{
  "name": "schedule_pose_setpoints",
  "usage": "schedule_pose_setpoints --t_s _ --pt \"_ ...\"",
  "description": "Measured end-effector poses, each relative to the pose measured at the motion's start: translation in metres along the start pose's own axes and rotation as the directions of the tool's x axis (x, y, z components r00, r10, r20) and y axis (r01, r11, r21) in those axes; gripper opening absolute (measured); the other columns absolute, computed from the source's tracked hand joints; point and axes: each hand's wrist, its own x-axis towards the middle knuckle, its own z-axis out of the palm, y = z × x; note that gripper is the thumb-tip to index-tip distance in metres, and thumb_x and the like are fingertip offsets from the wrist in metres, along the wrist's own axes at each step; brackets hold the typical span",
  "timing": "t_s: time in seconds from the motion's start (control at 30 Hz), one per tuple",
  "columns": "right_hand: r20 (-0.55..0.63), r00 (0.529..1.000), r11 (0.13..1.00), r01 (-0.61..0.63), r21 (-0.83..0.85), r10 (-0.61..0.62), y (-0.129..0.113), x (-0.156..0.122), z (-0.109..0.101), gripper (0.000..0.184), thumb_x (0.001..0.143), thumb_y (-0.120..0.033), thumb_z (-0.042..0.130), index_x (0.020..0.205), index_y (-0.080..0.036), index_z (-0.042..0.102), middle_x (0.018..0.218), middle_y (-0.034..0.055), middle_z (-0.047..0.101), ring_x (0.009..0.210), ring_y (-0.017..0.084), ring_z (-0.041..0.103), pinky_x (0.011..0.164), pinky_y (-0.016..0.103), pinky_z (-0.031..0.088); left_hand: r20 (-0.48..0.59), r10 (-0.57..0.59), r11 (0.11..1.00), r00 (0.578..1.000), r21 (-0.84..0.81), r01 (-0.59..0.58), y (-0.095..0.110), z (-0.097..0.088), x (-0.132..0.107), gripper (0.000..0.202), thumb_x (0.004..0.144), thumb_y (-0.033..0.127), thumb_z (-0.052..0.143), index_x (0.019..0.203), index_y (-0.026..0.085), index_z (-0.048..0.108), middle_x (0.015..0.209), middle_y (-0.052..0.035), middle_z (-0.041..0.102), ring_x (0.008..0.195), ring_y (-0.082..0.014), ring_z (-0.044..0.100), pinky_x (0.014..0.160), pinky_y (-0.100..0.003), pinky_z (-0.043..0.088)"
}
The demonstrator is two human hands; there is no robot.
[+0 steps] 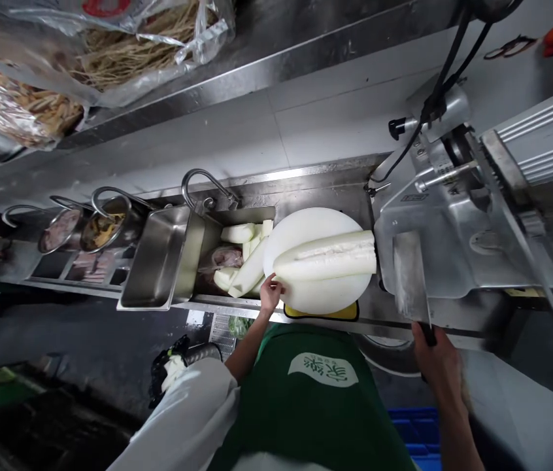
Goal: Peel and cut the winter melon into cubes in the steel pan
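A long piece of pale winter melon (325, 256) lies on a round white cutting board (301, 226), with its hollowed, seedy side showing along the top. At the melon's left end, by the board's front-left edge, is my left hand (270, 293); its fingers are slightly bent and apart, with the tips against or very close to the melon. My right hand (437, 360) grips the dark handle of a cleaver (410, 275), whose broad blade is held flat to the right of the board. More peeled melon pieces (250, 265) are heaped in the sink left of the board.
A slicing machine (453, 150) stands at the right, over a clear plastic tub (428, 216). Left are an empty steel basin (156, 255), curved taps (202, 180) and pots of food (104, 229). Bagged dried goods (149, 52) sit on the shelf above. A yellow cloth (323, 313) shows under the board.
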Motion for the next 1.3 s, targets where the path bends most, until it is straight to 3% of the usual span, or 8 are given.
schedule_pose_setpoints --t_s 0.1,0.17,0.23,0.37,0.5,0.7,1.0,1.3 --pt "-0.004 1.0 0.999 -0.002 -0.032 0.002 0.002 0.004 0.0 0.045 0.092 -0.059 0.044 0.096 -0.021 0.067 0.087 0.017 0.072 0.085 0.035 0.066 0.072 0.039 0.044 -0.155 0.268 0.921 0.951 0.33 -0.206 0.008 -0.035 0.005 0.047 0.083 0.015 0.063 0.13 0.016 0.065 0.137 -0.0188 0.056 0.118 -0.0308 0.065 0.104 -0.051 0.055" --pt "-0.012 1.0 0.999 0.01 -0.041 -0.011 0.001 0.008 -0.001 0.042 0.092 -0.057 0.043 0.095 -0.021 0.065 0.087 0.0175 0.072 0.087 0.035 0.066 0.074 0.04 0.044 -0.141 0.44 0.828 0.887 0.446 -0.34 0.027 -0.037 0.012 0.045 0.085 0.015 0.061 0.13 0.018 0.065 0.148 -0.0185 0.048 0.135 -0.0342 0.053 0.115 -0.053 0.045" --pt "-0.009 1.0 0.999 0.019 -0.026 -0.019 -0.001 0.014 -0.001 0.039 0.092 -0.056 0.044 0.091 -0.022 0.063 0.087 0.017 0.072 0.087 0.034 0.066 0.076 0.04 0.045 -0.008 0.531 0.752 0.847 0.465 -0.468 0.055 -0.014 0.02 0.037 0.091 0.019 0.057 0.127 0.018 0.067 0.142 -0.0171 0.055 0.135 -0.0335 0.053 0.117 -0.052 0.042" --pt "0.016 1.0 0.998 0.006 0.063 -0.007 0.001 0.027 0.0 0.034 0.089 -0.056 0.047 0.079 -0.025 0.055 0.08 0.0135 0.072 0.081 0.03 0.066 0.075 0.039 0.045 0.404 0.593 0.581 0.696 0.385 -0.718 0.108 0.076 0.033 0.041 0.098 0.034 0.061 0.136 0.019 0.065 0.144 -0.0162 0.062 0.141 -0.0366 0.049 0.119 -0.058 0.035" --pt "0.094 0.995 0.972 -0.056 0.227 0.035 0.01 0.03 0.005 0.04 0.088 -0.061 0.05 0.069 -0.027 0.052 0.062 0.0079 0.064 0.063 0.025 0.062 0.066 0.036 0.047 0.6 0.534 0.484 0.596 0.36 -0.797 0.13 0.128 0.046 0.059 0.096 0.05 0.066 0.148 0.023 0.058 0.156 -0.0147 0.054 0.143 -0.0368 0.05 0.12 -0.059 0.034" --pt "0.252 0.967 0.813 -0.183 0.553 0.047 0.014 0.031 0.017 0.055 0.083 -0.079 0.057 0.071 -0.026 0.052 0.053 -0.0002 0.055 0.042 0.017 0.05 0.043 0.031 0.044 0.687 0.503 0.401 0.524 0.351 -0.846 0.127 0.116 0.067 0.049 0.105 0.049 0.051 0.149 0.029 0.058 0.155 -0.0057 0.057 0.143 -0.0253 0.054 0.119 -0.048 0.039" --pt "0.234 0.969 0.764 -0.09 0.639 -0.081 0.005 0.049 0.018 0.061 0.08 -0.085 0.06 0.071 -0.026 0.047 0.048 -0.0045 0.049 0.036 0.013 0.044 0.036 0.028 0.039 0.861 0.479 0.261 0.172 0.047 -0.964 0.13 0.101 0.08 0.045 0.106 0.046 0.05 0.145 0.028 0.063 0.15 -0.0066 0.062 0.142 -0.0248 0.055 0.118 -0.046 0.039" --pt "0.162 0.982 0.762 -0.027 0.646 -0.103 -0.007 0.044 0.038 0.063 0.083 -0.086 0.055 0.065 -0.026 0.045 0.045 -0.0021 0.049 0.036 0.014 0.046 0.038 0.027 0.038 0.664 0.723 0.157 0.189 0.109 -0.982 0.112 0.117 0.061 0.031 0.104 0.041 0.054 0.111 0.022 0.078 0.107 -0.0101 0.074 0.102 -0.0244 0.062 0.093 -0.043 0.047"
